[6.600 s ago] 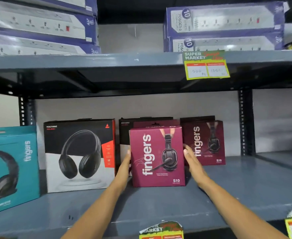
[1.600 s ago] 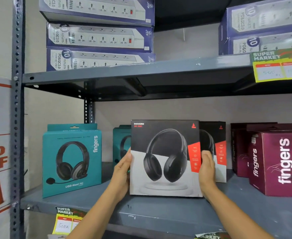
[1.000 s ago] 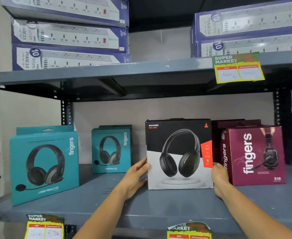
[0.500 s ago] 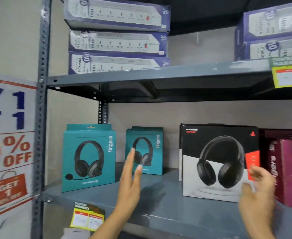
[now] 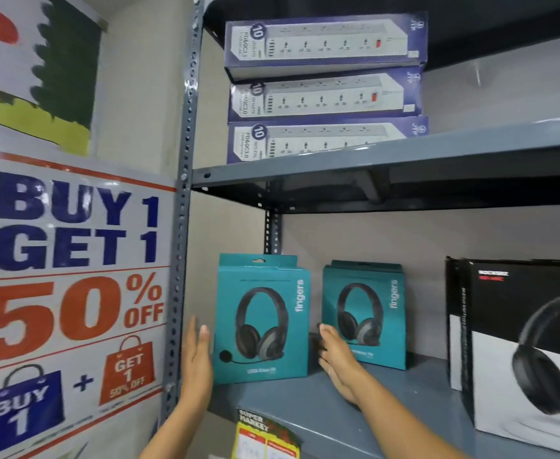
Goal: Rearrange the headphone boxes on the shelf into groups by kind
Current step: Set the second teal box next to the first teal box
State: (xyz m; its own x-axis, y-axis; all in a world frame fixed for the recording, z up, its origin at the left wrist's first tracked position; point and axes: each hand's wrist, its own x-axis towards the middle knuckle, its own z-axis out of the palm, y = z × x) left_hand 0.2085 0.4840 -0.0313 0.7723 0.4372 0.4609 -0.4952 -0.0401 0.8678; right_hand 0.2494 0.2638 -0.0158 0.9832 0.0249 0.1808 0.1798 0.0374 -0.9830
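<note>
A teal headphone box (image 5: 262, 318) stands upright at the left end of the grey shelf (image 5: 388, 412). My left hand (image 5: 196, 362) is flat beside its left edge, fingers up, touching or almost touching it. My right hand (image 5: 338, 362) is open just off its right edge, not closed on it. A second teal box (image 5: 364, 314) stands further back to the right. A black and white headphone box (image 5: 523, 356) stands at the right, cut off by the frame edge.
The shelf's grey upright post (image 5: 181, 260) runs just left of my left hand. A sale poster (image 5: 70, 293) hangs on the wall at left. Three power strip boxes (image 5: 325, 91) are stacked on the shelf above. A yellow price tag (image 5: 265, 440) hangs from the shelf's front edge.
Both hands let go of the black and white box, which now stands next to the maroon boxes. They moved left to either side of the front teal box, and the view turned left.
</note>
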